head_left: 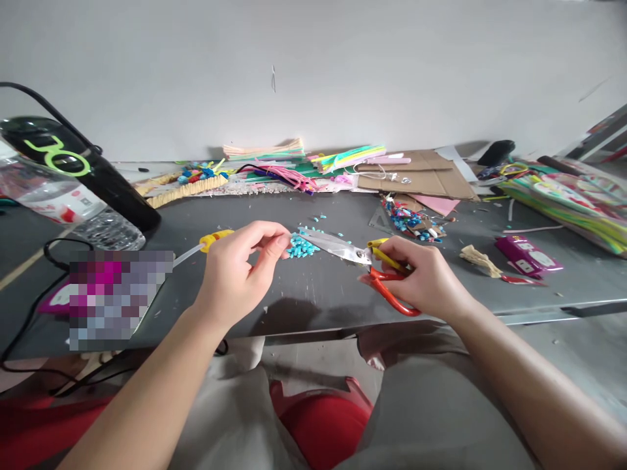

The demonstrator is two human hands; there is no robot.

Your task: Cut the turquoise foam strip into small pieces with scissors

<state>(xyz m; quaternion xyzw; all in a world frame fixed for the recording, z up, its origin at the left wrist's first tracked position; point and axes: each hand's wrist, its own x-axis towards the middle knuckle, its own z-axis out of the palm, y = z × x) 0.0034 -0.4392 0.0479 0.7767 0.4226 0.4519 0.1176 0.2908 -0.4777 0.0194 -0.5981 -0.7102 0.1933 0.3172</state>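
Note:
Near the middle of the grey table (245,212), my left hand (245,264) is closed in a pinch, and what its fingertips hold is too small or hidden to name. My right hand (421,274) grips scissors (337,247) by their red and yellow handles. The blades point left, toward my left fingertips. Under and beside the blade tips lies a pile of small light-blue pieces (302,248), with a few loose ones behind it. A yellow object (215,239) with a pale stick shows just behind my left hand.
A clear bottle (73,202) and a black bottle (122,189) lean at the left, near a blurred-out rectangle (117,294) and cables. Colourful strips (347,158) and cardboard (416,176) line the wall. At the right are scraps (416,222), a purple device (529,255) and packed strips (563,202).

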